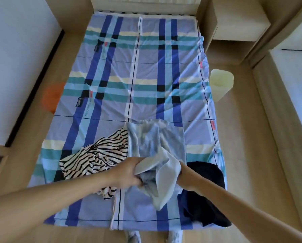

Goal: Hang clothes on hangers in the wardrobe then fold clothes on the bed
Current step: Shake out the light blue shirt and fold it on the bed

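A pale blue garment [153, 142] lies on the near half of the plaid bed [129, 71]. Its far part is spread flat and its near end is bunched and lifted. My left hand [129, 172] grips that bunched near end from the left. My right hand [181, 174] is mostly hidden under a fold of the same cloth and holds it from the right. A crumpled black-and-white striped garment [97, 156] lies just left of it. Beside my right forearm, a dark navy garment [206, 193] sits in a heap at the bed's near right corner.
An orange container [51, 98] stands on the floor by the bed's left edge and a pale yellow bin [220, 85] by its right edge. A light wooden nightstand [238, 20] is at the far right. Wardrobe panels [287, 85] run along the right side.
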`<state>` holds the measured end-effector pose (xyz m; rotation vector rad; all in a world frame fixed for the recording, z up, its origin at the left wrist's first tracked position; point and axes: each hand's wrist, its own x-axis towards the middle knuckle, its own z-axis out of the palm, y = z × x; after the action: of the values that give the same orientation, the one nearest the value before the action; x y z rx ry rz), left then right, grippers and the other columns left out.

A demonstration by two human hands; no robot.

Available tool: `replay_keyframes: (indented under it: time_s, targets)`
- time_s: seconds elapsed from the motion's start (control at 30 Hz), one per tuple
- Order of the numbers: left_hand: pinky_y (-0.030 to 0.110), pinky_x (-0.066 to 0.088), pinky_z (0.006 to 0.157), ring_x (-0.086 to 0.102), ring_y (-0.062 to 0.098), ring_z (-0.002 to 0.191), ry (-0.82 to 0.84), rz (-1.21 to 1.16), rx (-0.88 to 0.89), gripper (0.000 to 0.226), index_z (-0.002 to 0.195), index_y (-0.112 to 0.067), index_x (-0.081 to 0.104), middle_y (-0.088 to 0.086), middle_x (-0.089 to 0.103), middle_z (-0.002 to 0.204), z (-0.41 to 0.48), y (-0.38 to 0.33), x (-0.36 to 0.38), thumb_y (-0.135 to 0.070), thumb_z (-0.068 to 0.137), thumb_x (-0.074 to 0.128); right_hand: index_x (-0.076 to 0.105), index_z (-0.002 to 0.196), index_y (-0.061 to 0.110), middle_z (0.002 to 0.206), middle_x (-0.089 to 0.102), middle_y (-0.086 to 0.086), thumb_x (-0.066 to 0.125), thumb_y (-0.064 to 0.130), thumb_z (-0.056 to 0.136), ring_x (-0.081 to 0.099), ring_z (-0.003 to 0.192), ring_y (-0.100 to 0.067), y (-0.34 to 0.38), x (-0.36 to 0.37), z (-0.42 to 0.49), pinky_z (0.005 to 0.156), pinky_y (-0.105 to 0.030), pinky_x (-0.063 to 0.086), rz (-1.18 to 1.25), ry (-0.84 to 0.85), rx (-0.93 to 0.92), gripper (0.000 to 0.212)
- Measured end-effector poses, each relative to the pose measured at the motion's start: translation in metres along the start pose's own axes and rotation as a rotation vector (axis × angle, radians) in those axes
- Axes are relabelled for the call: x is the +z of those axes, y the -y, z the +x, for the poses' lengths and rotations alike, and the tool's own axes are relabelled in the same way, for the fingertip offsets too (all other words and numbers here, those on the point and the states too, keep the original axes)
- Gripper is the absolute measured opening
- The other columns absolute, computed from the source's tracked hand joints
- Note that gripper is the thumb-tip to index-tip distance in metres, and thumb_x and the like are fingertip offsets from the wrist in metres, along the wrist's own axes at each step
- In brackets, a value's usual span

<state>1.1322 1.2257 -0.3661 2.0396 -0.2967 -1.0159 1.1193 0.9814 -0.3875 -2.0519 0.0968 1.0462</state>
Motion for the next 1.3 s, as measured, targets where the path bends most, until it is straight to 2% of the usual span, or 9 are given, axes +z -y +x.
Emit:
replay_keyframes:
  time_s: [0.23, 0.4, 0.53, 0.63, 0.73, 0.87, 1.0, 1.1, 1.3]
  targets:
    - [0.037, 0.042, 0.109, 0.049, 0.028, 0.132, -0.273, -0.041, -0.124, 0.097, 0.153, -0.023, 0.026, 0.008, 0.05, 0.14, 0.206, 0.079, -0.068, -0.02, 0.075, 0.083, 0.05, 0.132, 0.008, 0.106, 0.061, -0.01, 0.073, 0.005, 0.085, 0.058, 0.101, -0.025, -0.04, -0.059, 0.201, 0.076, -0.034, 0.049, 0.242, -0.355, 0.045, 0.053]
    - [0.053, 0.023, 0.12, -0.002, 0.034, 0.154, -0.11, 0.722, -0.164, 0.121, 0.159, -0.015, -0.012, 0.015, -0.009, 0.165, 0.275, 0.203, 0.025, -0.043, 0.081, 0.077, 0.006, 0.157, 0.016, 0.157, 0.023, -0.014, 0.08, 0.023, 0.079, 0.033, 0.143, -0.035, -0.149, 0.032, 0.276, 0.109, -0.044, 0.039, -0.352, -0.295, 0.139, 0.108]
    - [0.058, 0.006, 0.123, -0.023, 0.03, 0.151, 0.202, 0.831, -0.086, 0.117, 0.16, -0.02, -0.009, 0.007, -0.024, 0.165, 0.263, 0.272, 0.131, -0.04, 0.081, 0.076, 0.005, 0.158, 0.024, 0.165, -0.001, -0.006, 0.073, 0.035, 0.082, 0.013, 0.152, -0.029, -0.225, 0.129, 0.267, 0.12, -0.041, 0.024, -0.604, -0.145, -0.076, 0.103]
    - [0.061, -0.003, 0.12, -0.031, 0.031, 0.148, 0.137, 0.962, 0.009, 0.12, 0.159, -0.019, -0.01, 0.01, -0.026, 0.164, 0.235, 0.298, 0.179, -0.053, 0.077, 0.07, 0.002, 0.16, 0.025, 0.166, -0.014, -0.005, 0.075, 0.051, 0.071, -0.015, 0.153, -0.025, -0.269, 0.174, 0.244, 0.124, -0.05, 0.006, -0.749, -0.07, -0.167, 0.118]
    - [0.065, -0.003, 0.118, -0.031, 0.037, 0.148, 0.097, 1.095, 0.065, 0.134, 0.157, -0.015, -0.019, 0.013, -0.033, 0.161, 0.216, 0.32, 0.2, -0.067, 0.071, 0.07, 0.018, 0.159, 0.017, 0.167, 0.0, -0.012, 0.088, 0.04, 0.053, -0.001, 0.154, -0.033, -0.297, 0.19, 0.234, 0.119, -0.058, 0.013, -0.839, -0.119, -0.194, 0.129]
    - [0.061, 0.031, 0.113, 0.008, 0.042, 0.153, -0.011, 1.142, 0.051, 0.124, 0.16, -0.009, 0.008, 0.017, -0.002, 0.168, 0.214, 0.332, 0.198, -0.024, 0.062, 0.083, 0.037, 0.153, 0.013, 0.162, 0.024, -0.019, 0.088, 0.01, 0.05, 0.027, 0.149, -0.036, -0.293, 0.182, 0.241, 0.116, -0.062, 0.023, -0.962, -0.223, -0.205, 0.116]
    - [0.048, 0.06, 0.081, 0.056, 0.038, 0.13, -0.143, 1.048, 0.17, 0.072, 0.14, -0.003, 0.049, 0.02, 0.049, 0.148, 0.232, 0.328, 0.187, 0.003, 0.069, 0.056, 0.064, 0.128, 0.012, 0.141, 0.056, -0.017, 0.068, -0.011, 0.056, 0.058, 0.127, -0.034, -0.283, 0.167, 0.254, 0.1, -0.064, 0.045, -0.972, -0.34, -0.301, 0.076]
    - [0.039, 0.061, 0.057, 0.072, 0.033, 0.102, -0.147, 0.975, 0.162, 0.051, 0.114, -0.008, 0.069, 0.013, 0.071, 0.119, 0.239, 0.309, 0.173, 0.01, 0.07, 0.049, 0.073, 0.102, 0.017, 0.12, 0.07, -0.007, 0.067, -0.013, 0.056, 0.071, 0.104, -0.03, -0.267, 0.154, 0.254, 0.089, -0.05, 0.054, -0.897, -0.31, -0.274, 0.055]
    - [0.04, 0.052, 0.072, 0.065, 0.031, 0.091, 0.329, 0.598, -0.098, 0.043, 0.105, -0.017, 0.069, 0.008, 0.069, 0.093, 0.227, 0.272, 0.132, 0.009, 0.077, 0.049, 0.067, 0.102, 0.019, 0.099, 0.069, -0.007, 0.048, 0.008, 0.089, 0.065, 0.095, -0.032, -0.225, 0.121, 0.229, 0.076, -0.038, 0.052, -0.686, 0.169, -0.044, 0.025]
